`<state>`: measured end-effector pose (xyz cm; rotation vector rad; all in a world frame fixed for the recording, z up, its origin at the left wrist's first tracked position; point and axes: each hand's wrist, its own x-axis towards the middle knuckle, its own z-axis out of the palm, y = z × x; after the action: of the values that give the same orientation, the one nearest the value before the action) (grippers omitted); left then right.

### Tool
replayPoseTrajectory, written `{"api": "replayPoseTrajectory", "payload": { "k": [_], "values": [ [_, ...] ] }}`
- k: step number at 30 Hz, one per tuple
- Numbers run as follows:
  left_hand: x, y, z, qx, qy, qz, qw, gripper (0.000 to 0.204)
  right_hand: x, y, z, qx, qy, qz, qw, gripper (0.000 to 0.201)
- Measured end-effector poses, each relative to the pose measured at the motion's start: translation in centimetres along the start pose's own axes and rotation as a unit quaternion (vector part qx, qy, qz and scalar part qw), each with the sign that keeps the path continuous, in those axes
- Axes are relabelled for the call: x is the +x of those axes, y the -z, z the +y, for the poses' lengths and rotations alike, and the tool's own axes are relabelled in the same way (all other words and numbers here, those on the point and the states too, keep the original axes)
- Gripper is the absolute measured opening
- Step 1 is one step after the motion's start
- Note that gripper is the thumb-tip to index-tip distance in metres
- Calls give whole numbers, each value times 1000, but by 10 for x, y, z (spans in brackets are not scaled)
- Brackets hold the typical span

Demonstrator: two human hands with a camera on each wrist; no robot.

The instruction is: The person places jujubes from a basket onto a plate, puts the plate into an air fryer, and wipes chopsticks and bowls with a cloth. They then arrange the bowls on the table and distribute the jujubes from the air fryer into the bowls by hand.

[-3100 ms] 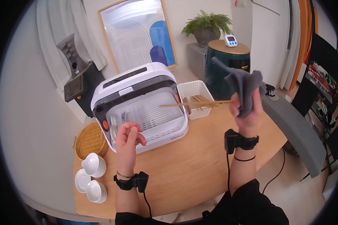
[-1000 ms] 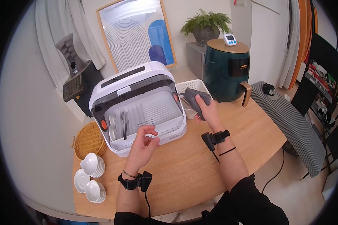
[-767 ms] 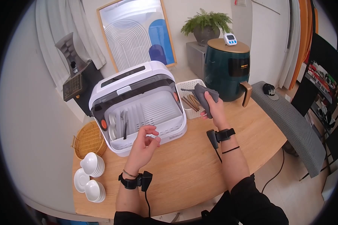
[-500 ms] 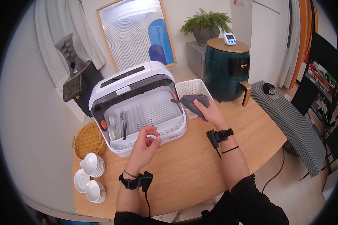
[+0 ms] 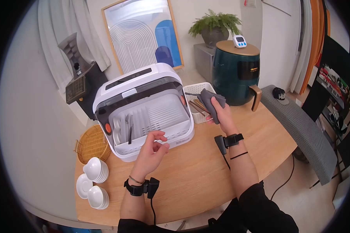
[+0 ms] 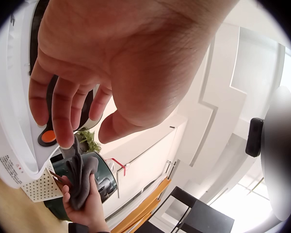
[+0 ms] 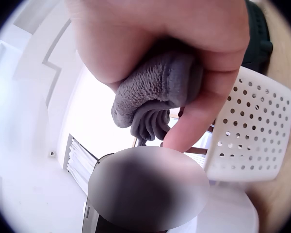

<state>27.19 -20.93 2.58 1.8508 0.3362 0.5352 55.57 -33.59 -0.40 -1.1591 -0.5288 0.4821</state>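
Note:
In the head view my right hand (image 5: 221,114) grips a bunched dark grey cloth (image 5: 212,101) over the near right side of a white perforated basket (image 5: 201,87). Several brown sticks (image 5: 198,105) lie in that basket, partly hidden by the cloth. My left hand (image 5: 149,153), its fingers loosely bent and holding nothing, hovers before the front edge of a white dish dryer (image 5: 175,140). Cutlery (image 5: 130,130) stands at the left inside the dryer. The right wrist view shows the cloth (image 7: 153,85) folded within the right hand's curled fingers.
Left of the dryer are a wicker basket (image 5: 92,144), two stacks of white bowls (image 5: 97,169) and a small white plate (image 5: 84,186). Behind the right hand stands a green air fryer (image 5: 235,73) with a timer (image 5: 239,41) on its lid. The wooden table (image 5: 190,186) extends beneath both arms.
A long stick was in my right hand earlier; none shows held now. That hand has lowered leftward to the basket, and the cloth has tilted back and forth. My left hand has shifted slightly right.

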Motion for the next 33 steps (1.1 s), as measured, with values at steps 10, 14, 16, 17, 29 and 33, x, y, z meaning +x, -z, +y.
{"api": "replayPoseTrajectory", "payload": {
  "k": [10,14,16,17,29,33],
  "values": [
    [0,-2,1,2,9,-17,1000,36,-6,-30,12,6,-3,-92,996,48],
    [-1,-1,3,5,11,-17,1000,36,-7,-18,1,19,-7,-80,997,50],
    [-2,-1,4,9,11,-15,1000,36,-2,0,-8,6,47,-12,999,50],
    [-1,0,3,9,11,-14,1000,36,1,8,-11,8,57,41,997,50],
    [0,-5,2,15,16,-19,1000,37,11,30,8,1,33,70,997,48],
    [0,-5,2,16,18,-18,1000,37,8,20,11,38,8,3,999,49]
  ]
}}
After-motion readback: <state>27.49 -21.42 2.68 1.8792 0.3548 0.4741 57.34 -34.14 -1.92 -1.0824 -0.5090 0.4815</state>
